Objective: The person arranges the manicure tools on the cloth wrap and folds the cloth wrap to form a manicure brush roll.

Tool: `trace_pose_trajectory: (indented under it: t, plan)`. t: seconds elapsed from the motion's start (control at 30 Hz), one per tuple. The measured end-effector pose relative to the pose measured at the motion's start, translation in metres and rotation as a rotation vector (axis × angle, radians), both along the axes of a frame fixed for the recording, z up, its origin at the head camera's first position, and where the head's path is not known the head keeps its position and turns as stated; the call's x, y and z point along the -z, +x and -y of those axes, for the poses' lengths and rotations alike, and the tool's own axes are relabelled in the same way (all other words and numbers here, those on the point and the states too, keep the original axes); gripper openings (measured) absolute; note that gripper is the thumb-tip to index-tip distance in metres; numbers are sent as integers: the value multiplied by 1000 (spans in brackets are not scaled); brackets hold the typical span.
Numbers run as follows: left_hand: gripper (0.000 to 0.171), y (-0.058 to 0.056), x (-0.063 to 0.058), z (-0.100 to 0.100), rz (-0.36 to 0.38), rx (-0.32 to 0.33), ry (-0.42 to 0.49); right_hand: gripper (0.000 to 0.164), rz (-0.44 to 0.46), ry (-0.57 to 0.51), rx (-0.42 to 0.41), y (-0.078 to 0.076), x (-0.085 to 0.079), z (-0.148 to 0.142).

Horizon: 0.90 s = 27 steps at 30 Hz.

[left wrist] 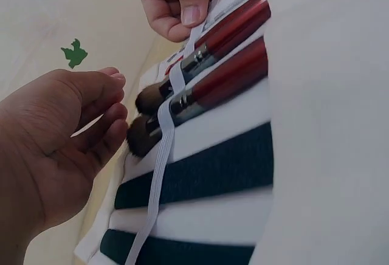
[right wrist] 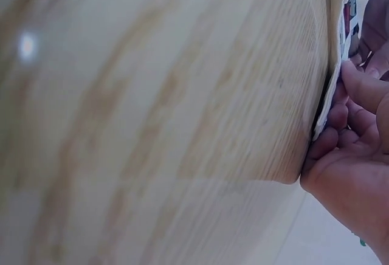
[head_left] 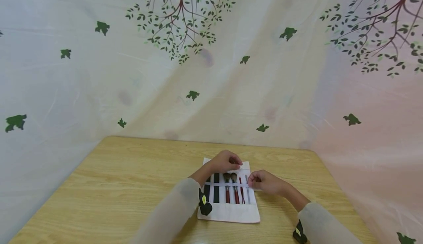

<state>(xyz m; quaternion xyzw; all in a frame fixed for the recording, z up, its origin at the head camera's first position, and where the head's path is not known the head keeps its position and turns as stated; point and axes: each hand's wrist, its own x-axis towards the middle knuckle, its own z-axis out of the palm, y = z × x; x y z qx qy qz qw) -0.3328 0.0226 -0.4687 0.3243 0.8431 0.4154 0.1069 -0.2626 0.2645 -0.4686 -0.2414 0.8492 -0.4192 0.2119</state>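
Observation:
A white cloth tool roll [head_left: 228, 214] lies unrolled on the table. Tucked under its white elastic band [left wrist: 159, 161] are two brushes [left wrist: 225, 79] with red handles and dark bristles, two flat dark green pieces [left wrist: 194, 169], a thin red tool [head_left: 242, 192] and a thin silvery tool [head_left: 248, 194]. My right hand [head_left: 267, 182] pinches the band's end between thumb and fingers at the roll's right edge. Over the top part of the roll hovers my left hand [head_left: 226, 161], fingers loosely bent and holding nothing, near the bristles in the left wrist view.
The wooden table [head_left: 132, 185] extends on both sides of the roll, its far edge against a pale curtain [head_left: 218, 108] printed with trees and green leaves. Black wrist devices [head_left: 205, 208] sit at both cuffs.

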Motion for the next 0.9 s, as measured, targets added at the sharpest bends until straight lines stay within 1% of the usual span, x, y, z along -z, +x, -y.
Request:
trace_pose_trajectory:
  t: [0.1,0.17,0.27,0.3,0.4,0.5,0.57,0.63,0.77,0.9]
  plan:
    - [13,-1,0,7,-41,14,-34,9,-26,-3,9,1,0,2]
    - [15,-1,-1,13,-74,26,-65,8,-61,4,18,3,0,3]
    - [18,0,0,22,-106,43,-102,7,-140,28,30,6,0,6]
    - [20,0,-1,25,-127,55,-121,6,-169,35,33,8,0,7]
    - [25,1,-3,33,-208,86,-201,6,-271,53,30,13,-1,11]
    - [30,3,-4,39,-332,121,-310,5,-360,85,28,20,-4,16]
    - [32,4,-3,43,-393,132,-378,4,-428,134,29,25,-6,21]
    - [35,5,-1,47,-431,145,-431,5,-499,199,24,32,-7,26]
    - [38,8,6,53,-445,148,-504,20,-628,358,-3,47,-9,38]
    - [41,10,9,57,-461,155,-548,36,-709,483,-51,63,-11,51]
